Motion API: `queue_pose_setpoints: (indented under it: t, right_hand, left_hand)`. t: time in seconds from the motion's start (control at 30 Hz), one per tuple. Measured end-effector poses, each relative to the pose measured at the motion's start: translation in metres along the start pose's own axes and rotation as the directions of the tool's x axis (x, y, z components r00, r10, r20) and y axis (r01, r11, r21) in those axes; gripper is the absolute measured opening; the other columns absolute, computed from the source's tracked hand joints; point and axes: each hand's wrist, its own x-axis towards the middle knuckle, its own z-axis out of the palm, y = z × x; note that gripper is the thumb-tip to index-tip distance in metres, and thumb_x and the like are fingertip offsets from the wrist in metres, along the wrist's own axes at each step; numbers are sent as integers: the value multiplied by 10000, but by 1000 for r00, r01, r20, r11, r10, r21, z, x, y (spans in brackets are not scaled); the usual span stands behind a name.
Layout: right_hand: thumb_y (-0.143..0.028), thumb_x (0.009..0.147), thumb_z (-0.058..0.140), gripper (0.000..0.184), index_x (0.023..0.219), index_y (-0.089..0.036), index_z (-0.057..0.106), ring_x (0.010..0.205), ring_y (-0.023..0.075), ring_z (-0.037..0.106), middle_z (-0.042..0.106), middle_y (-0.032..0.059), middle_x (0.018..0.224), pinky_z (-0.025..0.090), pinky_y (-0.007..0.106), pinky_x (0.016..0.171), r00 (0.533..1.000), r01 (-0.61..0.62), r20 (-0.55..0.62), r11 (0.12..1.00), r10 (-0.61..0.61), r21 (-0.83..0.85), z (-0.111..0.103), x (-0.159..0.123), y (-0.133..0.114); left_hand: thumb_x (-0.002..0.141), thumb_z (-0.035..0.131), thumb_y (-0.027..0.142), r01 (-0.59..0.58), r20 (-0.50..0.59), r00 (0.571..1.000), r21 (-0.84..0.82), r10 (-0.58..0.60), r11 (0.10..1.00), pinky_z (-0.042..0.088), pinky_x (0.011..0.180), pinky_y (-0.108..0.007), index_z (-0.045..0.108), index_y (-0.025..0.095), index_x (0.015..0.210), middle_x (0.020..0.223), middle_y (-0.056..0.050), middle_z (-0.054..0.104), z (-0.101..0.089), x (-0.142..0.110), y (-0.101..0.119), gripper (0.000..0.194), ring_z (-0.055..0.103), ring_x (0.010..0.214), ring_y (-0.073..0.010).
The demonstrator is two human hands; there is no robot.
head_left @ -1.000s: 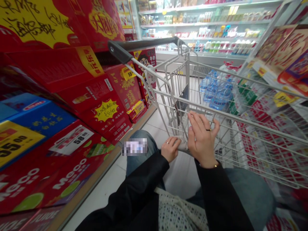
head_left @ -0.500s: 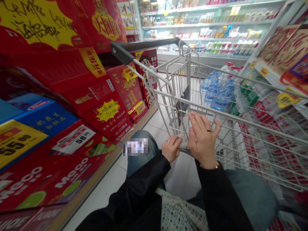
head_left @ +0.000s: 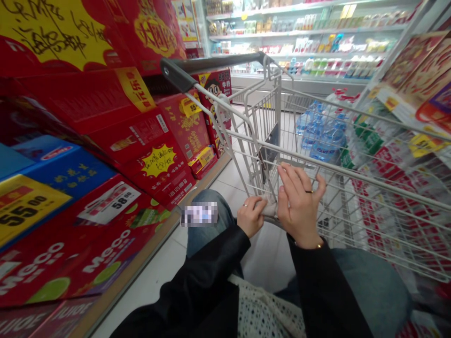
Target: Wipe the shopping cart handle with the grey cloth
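A metal shopping cart (head_left: 253, 137) stands side-on in front of me. My left hand (head_left: 251, 217) is closed at its lower rear corner, fingers curled over a crumpled off-white cloth (head_left: 269, 208) against the frame. The cloth is partly hidden by the fingers. Just to the right, my right hand (head_left: 299, 209) is raised against the wire side, its fingers stretched and slightly bent, the fingertips at the wires. Nothing shows in that hand. The cart's dark handle (head_left: 218, 63) is farther up, away from both hands.
Red drink cartons (head_left: 105, 234) with price signs are stacked along the left. Water bottles (head_left: 327, 138) stand beyond the cart, and wrapped bottle packs (head_left: 384, 202) line the right. A lit refrigerated shelf (head_left: 303, 33) spans the back. A blurred-out object (head_left: 199, 214) rests on my left knee.
The view has shifted very slightly. Both hands keep nearly the same places, with a little more of the cloth visible between them.
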Motion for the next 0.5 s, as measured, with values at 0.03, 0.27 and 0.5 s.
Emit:
queue_pose_setpoints:
  t: [0.03,0.27,0.5]
  right_hand:
    - [-196,962,394,580,1536,-259,442,1414,238,495,572,42,1526,183,569,1229,1000,4,-1,1000,-4,-5,0,0,0]
    - [-219,989,398,530,1513,-260,470,1404,230,509,578,37,1521,174,564,1236,1000,0,-12,1000,0,7,-1,-1,0]
    - [-225,985,416,549,1531,-274,446,1408,232,508,577,34,1522,166,566,1235,1000,0,-17,1000,0,27,0,-1,0]
  left_hand:
    - [721,581,64,-5,25,1000,7,5,1000,598,852,-353,679,227,1194,1160,-85,697,7,-6,0,510,661,1088,-246]
    - [732,583,68,-47,15,999,-16,47,999,598,847,-327,678,216,1192,1131,-75,704,7,-9,0,492,668,1059,-223]
    - [743,595,93,13,1,1000,-20,-13,1000,584,932,-360,676,236,1236,1201,-82,684,-8,6,-2,520,647,1133,-240]
